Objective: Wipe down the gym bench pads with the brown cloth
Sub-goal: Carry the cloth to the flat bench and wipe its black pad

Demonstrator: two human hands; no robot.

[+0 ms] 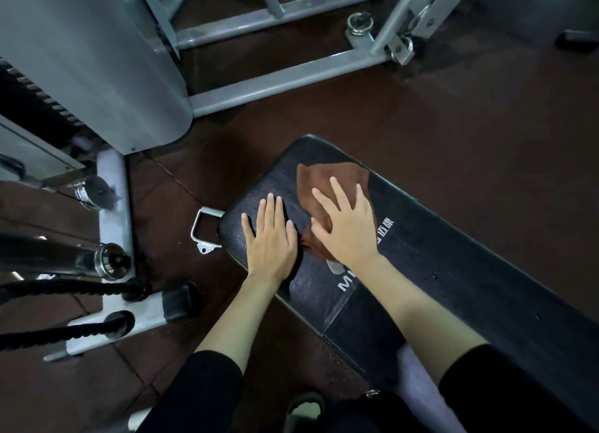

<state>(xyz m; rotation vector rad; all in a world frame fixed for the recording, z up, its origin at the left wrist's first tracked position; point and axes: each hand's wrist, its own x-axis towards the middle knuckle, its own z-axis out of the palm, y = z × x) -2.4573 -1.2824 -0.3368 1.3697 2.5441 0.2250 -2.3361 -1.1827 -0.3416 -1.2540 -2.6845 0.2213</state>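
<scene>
The right hand [348,228] lies flat with its fingers spread and straight, palm pressing down on the brown cloth [327,176]. The cloth is rumpled and spread on the far end of the black bench pad [259,186]; part of it shows past the fingertips and a fold pokes out beside the thumb. The left hand [270,238] rests just beside it on bare padding, fingers straight and close together, holding nothing, its thumb side almost touching the cloth's edge. White lettering [385,226] on the pad is partly covered by the right hand and wrist. A seam crosses the padding nearer the person, and beyond it a longer black pad [486,309] runs off toward the lower right. Both forearms are bare, ending in black sleeves [207,387]. A bent metal handle [202,231] sticks out from the pad's left end. Below lies a dark brown floor [453,124]. To the left stand a grey machine frame [285,75], chrome pegs [94,192] and two black ropes [64,290]
</scene>
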